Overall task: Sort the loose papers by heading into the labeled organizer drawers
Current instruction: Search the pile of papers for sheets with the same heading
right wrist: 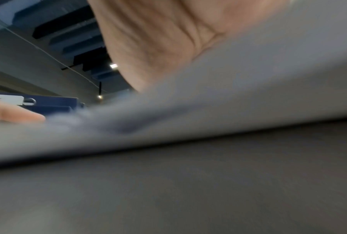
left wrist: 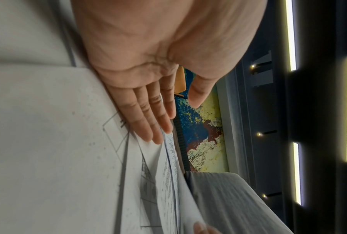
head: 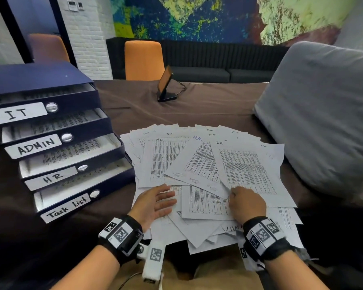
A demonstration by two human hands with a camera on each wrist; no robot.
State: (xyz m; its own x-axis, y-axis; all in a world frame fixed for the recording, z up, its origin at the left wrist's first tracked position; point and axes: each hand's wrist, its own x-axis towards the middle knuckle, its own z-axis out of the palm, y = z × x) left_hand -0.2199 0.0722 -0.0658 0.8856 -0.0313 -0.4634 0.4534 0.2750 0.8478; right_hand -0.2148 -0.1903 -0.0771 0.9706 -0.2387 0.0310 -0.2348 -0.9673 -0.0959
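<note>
From the head view, a dark blue organizer stands at the left with four drawers pulled out in steps, hand-labelled from top to bottom "IT", "ADMIN", "HR" and "Task List"; printed sheets lie in each. Just right of it the loose papers fan across a brown cloth-covered surface, long edges running mostly away from the person, headings "HR", "H.R." and "IT" legible at their far ends. The left hand lies flat on the pile, fingers straight. The right hand is curled, pinching the near corner of one sheet. A grey cushion sits at the right; an orange chair, dark sofa and painted wall stand beyond.

From the left wrist, the straight fingers press the papers.

From the right wrist, a blurred sheet hides the fingers; the palm shows above it.
</note>
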